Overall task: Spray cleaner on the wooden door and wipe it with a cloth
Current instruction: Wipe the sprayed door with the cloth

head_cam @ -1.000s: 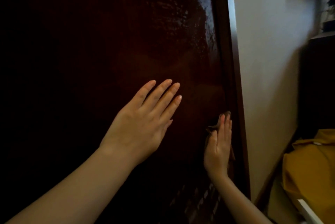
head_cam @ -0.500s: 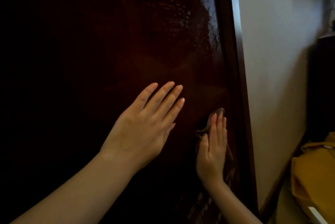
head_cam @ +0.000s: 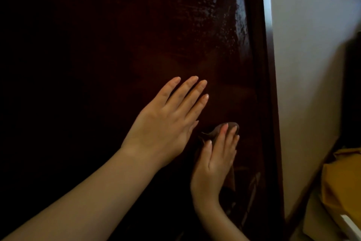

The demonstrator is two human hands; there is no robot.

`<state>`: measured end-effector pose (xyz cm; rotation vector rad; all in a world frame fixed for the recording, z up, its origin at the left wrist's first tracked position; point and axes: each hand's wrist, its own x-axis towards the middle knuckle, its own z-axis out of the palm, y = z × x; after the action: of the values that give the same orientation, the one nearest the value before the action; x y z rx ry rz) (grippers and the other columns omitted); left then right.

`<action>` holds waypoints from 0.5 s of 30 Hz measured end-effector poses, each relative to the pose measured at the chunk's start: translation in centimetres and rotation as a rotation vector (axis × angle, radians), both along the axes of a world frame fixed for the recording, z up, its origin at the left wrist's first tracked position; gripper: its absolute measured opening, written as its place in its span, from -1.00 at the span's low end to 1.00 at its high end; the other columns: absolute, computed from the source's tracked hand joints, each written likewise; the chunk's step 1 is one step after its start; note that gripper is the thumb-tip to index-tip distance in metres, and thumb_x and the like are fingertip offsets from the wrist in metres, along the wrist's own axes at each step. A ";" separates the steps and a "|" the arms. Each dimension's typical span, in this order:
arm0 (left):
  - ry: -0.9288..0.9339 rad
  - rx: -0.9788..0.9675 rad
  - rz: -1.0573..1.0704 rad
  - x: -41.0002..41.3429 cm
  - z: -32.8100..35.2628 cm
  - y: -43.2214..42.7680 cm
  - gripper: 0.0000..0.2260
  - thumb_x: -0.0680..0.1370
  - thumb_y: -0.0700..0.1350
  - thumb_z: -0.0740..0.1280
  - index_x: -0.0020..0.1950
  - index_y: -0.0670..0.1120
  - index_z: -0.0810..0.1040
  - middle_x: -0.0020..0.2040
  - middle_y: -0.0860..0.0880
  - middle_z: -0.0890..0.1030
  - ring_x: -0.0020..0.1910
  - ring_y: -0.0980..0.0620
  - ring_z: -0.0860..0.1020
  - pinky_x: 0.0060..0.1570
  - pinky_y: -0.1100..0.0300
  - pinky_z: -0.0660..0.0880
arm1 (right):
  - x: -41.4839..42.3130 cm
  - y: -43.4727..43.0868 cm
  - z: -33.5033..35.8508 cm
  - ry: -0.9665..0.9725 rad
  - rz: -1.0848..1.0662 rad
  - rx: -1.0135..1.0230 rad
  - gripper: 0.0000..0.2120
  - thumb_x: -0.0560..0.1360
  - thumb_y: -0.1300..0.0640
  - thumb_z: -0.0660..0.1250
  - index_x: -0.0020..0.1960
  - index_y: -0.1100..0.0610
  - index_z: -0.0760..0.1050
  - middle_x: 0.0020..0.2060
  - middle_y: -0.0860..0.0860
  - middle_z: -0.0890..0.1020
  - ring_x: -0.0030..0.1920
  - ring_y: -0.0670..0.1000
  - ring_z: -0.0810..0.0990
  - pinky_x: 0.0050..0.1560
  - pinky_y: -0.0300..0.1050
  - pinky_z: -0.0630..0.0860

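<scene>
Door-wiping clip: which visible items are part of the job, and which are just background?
In use: wooden door; cloth pressed flat under right hand; left hand flat on the door.
Background: white wall; yellow fabric, lower right. No spray bottle visible.

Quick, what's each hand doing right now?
Left hand: open, flat against the wooden door, holding nothing.
Right hand: open, fingers straight, pressing a brown cloth against the door.

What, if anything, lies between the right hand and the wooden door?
Only the cloth: the right hand presses it flat against the wooden door. The left hand rests beside it, not in the way.
</scene>
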<state>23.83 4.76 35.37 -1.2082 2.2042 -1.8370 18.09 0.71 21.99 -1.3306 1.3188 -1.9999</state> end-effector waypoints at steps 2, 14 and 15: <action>-0.008 -0.006 0.012 0.0 0.0 0.1 -0.51 0.59 0.00 -0.15 0.48 -0.15 0.13 0.51 -0.18 0.10 0.51 -0.13 0.05 0.44 -0.06 -0.07 | -0.6 -0.6 -0.6 0.062 -0.021 -0.083 -0.53 0.51 -0.15 -0.19 0.41 -0.17 -0.10 0.44 -0.23 -0.13 0.45 -0.27 -0.25 0.40 -0.33 -0.31; -0.057 -0.055 0.037 -0.2 0.0 0.3 -0.50 0.60 0.01 -0.19 0.50 -0.14 0.07 0.52 -0.17 0.07 0.51 -0.13 0.02 0.45 -0.05 -0.06 | -2.4 -1.8 -6.5 -0.191 -0.054 0.275 -0.50 0.52 -0.10 -0.16 0.46 -0.10 -0.09 0.51 -0.11 -0.04 0.45 -0.19 -0.15 0.45 -0.13 -0.19; -0.061 -0.056 0.041 -0.2 0.1 0.3 -0.50 0.60 0.00 -0.19 0.50 -0.14 0.07 0.52 -0.17 0.07 0.51 -0.13 0.02 0.45 -0.05 -0.07 | -2.2 -1.6 -5.7 -0.197 -0.041 0.278 -0.48 0.52 -0.10 -0.16 0.47 -0.08 -0.10 0.51 -0.10 -0.06 0.44 -0.19 -0.17 0.44 -0.14 -0.21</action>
<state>23.60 5.06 35.43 -1.1804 2.0946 -1.9054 15.91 -0.92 16.28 -0.9623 1.4749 -1.8373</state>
